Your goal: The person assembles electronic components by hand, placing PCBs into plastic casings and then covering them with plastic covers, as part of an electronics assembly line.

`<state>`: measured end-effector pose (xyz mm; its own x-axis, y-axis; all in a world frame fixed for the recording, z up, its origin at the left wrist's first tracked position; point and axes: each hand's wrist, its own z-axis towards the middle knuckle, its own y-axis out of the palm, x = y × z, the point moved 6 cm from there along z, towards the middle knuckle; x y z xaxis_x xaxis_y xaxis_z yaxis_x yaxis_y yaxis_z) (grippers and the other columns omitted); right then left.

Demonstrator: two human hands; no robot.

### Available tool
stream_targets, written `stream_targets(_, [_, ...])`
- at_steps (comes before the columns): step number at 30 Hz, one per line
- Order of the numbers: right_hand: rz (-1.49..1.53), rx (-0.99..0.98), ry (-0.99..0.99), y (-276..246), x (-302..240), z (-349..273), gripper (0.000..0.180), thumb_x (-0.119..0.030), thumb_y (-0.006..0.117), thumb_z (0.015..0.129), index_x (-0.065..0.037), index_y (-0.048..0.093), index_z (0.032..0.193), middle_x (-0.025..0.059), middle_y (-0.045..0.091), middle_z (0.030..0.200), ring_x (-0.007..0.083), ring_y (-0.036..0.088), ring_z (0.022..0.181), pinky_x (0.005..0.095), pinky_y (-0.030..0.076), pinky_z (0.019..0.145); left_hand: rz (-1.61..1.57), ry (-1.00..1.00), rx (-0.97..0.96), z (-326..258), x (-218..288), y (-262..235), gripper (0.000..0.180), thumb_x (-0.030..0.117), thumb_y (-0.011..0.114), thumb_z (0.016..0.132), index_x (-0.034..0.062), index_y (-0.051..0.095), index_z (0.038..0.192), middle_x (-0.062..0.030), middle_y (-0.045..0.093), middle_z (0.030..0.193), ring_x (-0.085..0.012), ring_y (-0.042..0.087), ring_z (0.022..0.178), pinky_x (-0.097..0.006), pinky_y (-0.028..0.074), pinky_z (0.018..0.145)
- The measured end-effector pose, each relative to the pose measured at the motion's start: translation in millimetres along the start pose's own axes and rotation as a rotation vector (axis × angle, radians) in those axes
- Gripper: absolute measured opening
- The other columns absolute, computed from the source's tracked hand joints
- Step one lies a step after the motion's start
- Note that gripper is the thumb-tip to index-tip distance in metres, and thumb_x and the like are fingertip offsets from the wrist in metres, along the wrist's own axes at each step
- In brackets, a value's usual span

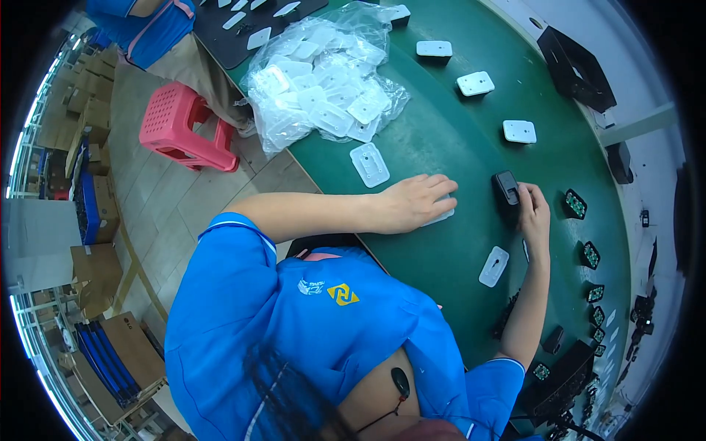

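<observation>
My left hand (418, 204) is palm down over the green table, its fingers curled onto a white plastic plate (440, 214) that they mostly cover. In my right hand (535, 213), a black plastic case (506, 192) is gripped along its side; the case has a recess on top. A loose white plate (369, 165) with small holes and slots lies left of my left hand. Nearer to me, beside my right forearm, lies another white plate (494, 266).
A clear bag (323, 88) heaped with white plates sits on the table's far left. Black cases topped with white plates, such as this one (519, 132), stand beyond. Several open cases with green circuit boards (575, 204) line the right. A pink stool (176, 121) stands left.
</observation>
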<state>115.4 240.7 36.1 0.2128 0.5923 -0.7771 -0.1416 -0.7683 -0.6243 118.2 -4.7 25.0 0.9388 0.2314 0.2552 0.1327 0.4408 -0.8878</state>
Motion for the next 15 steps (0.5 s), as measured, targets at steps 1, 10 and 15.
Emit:
stream_targets(1, [-0.166, 0.122, -0.196, -4.5, -5.5, -0.5, 0.028, -0.03, 0.053, 0.097, -0.01, 0.06, 0.115, 0.0097, 0.064, 0.076, 0.0167, 0.064, 0.071, 0.0296, 0.05, 0.064, 0.076, -0.007, 0.04, -0.3, -0.2, -3.7, 0.035, 0.017, 0.063, 0.078, 0.0041, 0.055, 0.11, -0.016, 0.05, 0.12, -0.031, 0.048, 0.116, -0.039, 0.044, 0.089])
stream_targets(10, [-0.553, 0.124, -0.331, 5.9, -36.6, -23.6, 0.043, -0.019, 0.068, 0.084, -0.007, 0.055, 0.123, 0.0122, 0.057, 0.118, 0.0312, 0.056, 0.109, 0.0377, 0.045, 0.092, 0.073, -0.153, -0.023, 5.3, -8.7, -2.6, 0.04, 0.021, 0.066, 0.075, 0.0044, 0.056, 0.11, -0.0122, 0.052, 0.116, -0.0264, 0.05, 0.11, -0.037, 0.043, 0.089])
stream_targets(15, [-0.53, 0.133, -0.31, 6.6, -37.8, -23.0, 0.038, -0.013, 0.066, 0.084, -0.006, 0.056, 0.12, 0.0121, 0.058, 0.114, 0.0316, 0.056, 0.105, 0.0384, 0.047, 0.088, 0.095, -0.016, 0.177, 24.6, -23.8, 4.6, 0.022, 0.017, 0.056, 0.08, 0.0092, 0.062, 0.1, -0.0084, 0.054, 0.109, -0.024, 0.05, 0.109, -0.037, 0.043, 0.093])
